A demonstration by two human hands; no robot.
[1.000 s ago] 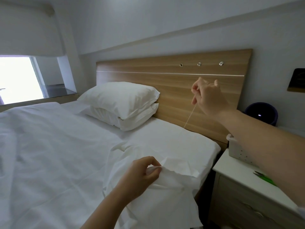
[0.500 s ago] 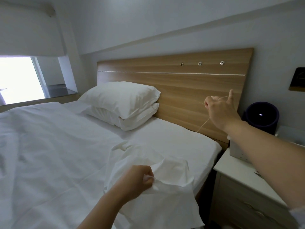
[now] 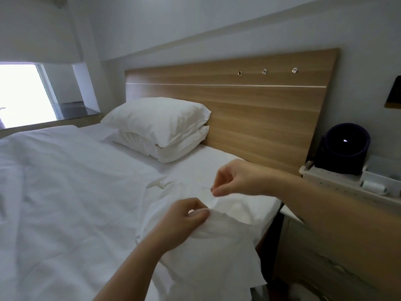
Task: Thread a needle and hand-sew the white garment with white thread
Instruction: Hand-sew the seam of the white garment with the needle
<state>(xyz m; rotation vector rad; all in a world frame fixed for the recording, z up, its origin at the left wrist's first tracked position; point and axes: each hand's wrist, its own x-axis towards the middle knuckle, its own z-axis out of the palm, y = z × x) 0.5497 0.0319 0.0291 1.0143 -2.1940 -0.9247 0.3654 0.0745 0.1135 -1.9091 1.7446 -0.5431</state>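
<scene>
Garment: the crumpled white cloth garment point(image 3: 208, 257) drapes over the near right edge of the white-sheeted bed point(image 3: 65, 192).
Left hand: the left hand point(image 3: 186, 218) is nearer and pinches up a fold.
Right hand: the right hand point(image 3: 238, 179) is just beyond, its fingertips clamped on what looks like a fine needle point(image 3: 206, 188).
Axis: the needle points left, just above the fold.
</scene>
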